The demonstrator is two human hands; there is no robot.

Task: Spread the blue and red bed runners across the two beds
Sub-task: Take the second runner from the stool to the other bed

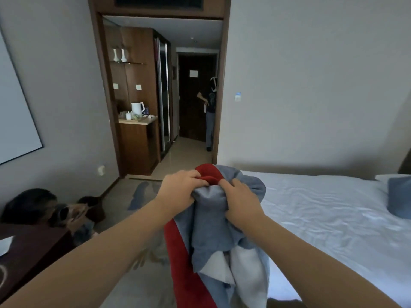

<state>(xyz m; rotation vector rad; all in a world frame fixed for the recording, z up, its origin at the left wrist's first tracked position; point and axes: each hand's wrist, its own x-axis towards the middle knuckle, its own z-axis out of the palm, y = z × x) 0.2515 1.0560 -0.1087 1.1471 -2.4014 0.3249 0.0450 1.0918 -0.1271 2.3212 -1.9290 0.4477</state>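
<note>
A bunched blue and red bed runner (211,232) hangs in front of me, with a pale lining showing lower down. My left hand (178,187) grips its top edge where red meets blue. Right beside it, my right hand (240,198) grips the blue cloth. The runner is held up at the foot corner of a bed with a white sheet (322,218), which stretches to the right. Only this one bed is in view.
A blue cushion (399,196) lies on the bed at the right edge. A dark wooden desk (33,247) with bags stands at the left. Ahead, a hallway with a wooden cabinet (138,141) and kettle opens; a person (210,114) stands by the far door.
</note>
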